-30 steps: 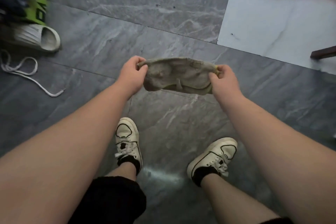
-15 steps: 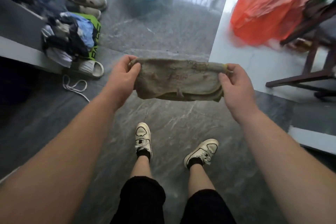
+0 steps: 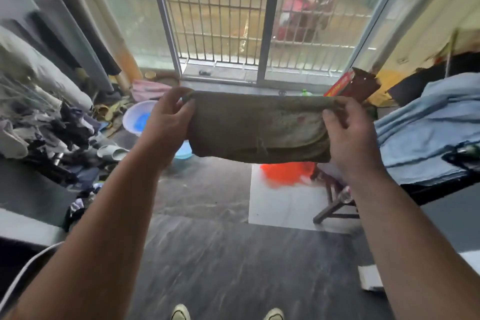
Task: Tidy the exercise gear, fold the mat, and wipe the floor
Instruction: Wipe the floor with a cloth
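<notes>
— Drab olive-brown cloth (image 3: 255, 128) is what we hold stretched across the middle of the frame, folded over so it hangs as a wide band.

— And our hands?

— Our left hand (image 3: 168, 118) pinches the cloth's upper left corner, thumb in front and fingers curled behind. Our right hand (image 3: 346, 132) clamps the right edge the same way. Both are closed on the fabric, and the top edge runs nearly level between them.

— What lies below it?

— We see dark grey marbled floor (image 3: 233, 262) filling the lower centre, with one pale tile (image 3: 278, 205) right of centre. An orange-red bag (image 3: 285, 173) shows just under the cloth's lower edge, on that pale tile. The toes of our shoes (image 3: 180, 313) peek in at the bottom edge.

— And to the sides?

— At the left of the frame we see a heap of clothes (image 3: 59, 135), with a slipper (image 3: 113, 152) and a pale basin (image 3: 139, 118) beside it. A blue basin (image 3: 183, 150) is partly hidden behind our left wrist. At the right lies folded light blue fabric (image 3: 426, 127) on a raised surface. Barred glass doors (image 3: 233, 21) fill the upper centre, and everything there is blurred.
</notes>
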